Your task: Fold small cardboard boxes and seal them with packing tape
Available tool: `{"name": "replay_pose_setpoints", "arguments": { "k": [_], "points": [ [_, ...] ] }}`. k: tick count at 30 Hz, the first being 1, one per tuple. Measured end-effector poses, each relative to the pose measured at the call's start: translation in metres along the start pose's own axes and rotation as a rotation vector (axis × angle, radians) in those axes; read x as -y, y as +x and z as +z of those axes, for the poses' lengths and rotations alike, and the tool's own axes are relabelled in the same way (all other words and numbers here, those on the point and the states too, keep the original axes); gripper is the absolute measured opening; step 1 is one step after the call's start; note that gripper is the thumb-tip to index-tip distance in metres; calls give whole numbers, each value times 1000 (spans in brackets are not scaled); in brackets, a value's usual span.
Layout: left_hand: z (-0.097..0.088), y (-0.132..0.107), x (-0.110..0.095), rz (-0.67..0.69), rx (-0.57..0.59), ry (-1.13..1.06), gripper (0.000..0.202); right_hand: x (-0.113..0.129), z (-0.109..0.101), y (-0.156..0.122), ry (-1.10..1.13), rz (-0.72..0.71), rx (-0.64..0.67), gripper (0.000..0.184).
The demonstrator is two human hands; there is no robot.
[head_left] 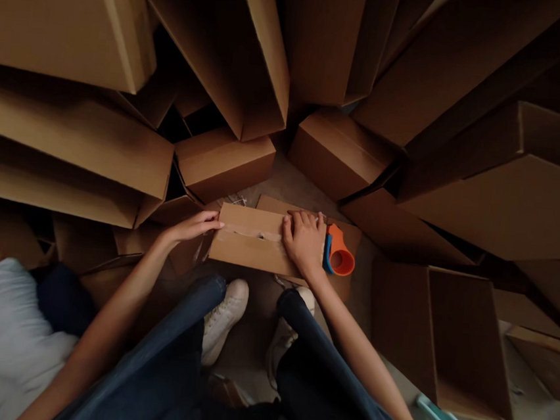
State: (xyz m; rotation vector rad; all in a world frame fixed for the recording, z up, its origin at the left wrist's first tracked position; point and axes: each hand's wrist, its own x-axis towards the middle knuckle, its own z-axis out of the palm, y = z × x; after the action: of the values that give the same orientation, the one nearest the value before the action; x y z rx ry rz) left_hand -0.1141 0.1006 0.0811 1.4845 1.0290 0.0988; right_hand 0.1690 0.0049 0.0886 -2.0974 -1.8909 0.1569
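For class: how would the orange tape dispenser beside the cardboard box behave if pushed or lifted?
The orange tape dispenser looks like rigid moulded plastic, probably stiff and light for its size. Its rounded shape might let it roll when pushed, though the cardboard sheet under it could slow it.

The right hand (spread flat) hides part of the cardboard box.

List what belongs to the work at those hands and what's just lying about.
In use: left hand; right hand; brown cardboard box with a clear tape strip; orange-and-blue tape dispenser.

Lying about: surrounding brown cardboard boxes; open brown cardboard box; soft white fabric bundle.
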Motion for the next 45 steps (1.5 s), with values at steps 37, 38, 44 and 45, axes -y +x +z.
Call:
{"name": "replay_pose_setpoints", "arguments": {
  "k": [37, 38, 44, 45],
  "points": [
    [1, -6, -16, -23, 17, 277, 41, 0, 0, -1, 4, 0, -6, 42],
    [1, -6, -15, -14, 22, 265, 40, -1, 0, -1, 6, -1, -8, 42],
    [-1, -5, -14, 11, 36, 233, 38, 0, 0, 0, 8, 1, -1, 43],
    [-1, -4, -14, 9, 35, 230, 38, 0, 0, 0, 9, 2, 0, 42]
  ]
}}
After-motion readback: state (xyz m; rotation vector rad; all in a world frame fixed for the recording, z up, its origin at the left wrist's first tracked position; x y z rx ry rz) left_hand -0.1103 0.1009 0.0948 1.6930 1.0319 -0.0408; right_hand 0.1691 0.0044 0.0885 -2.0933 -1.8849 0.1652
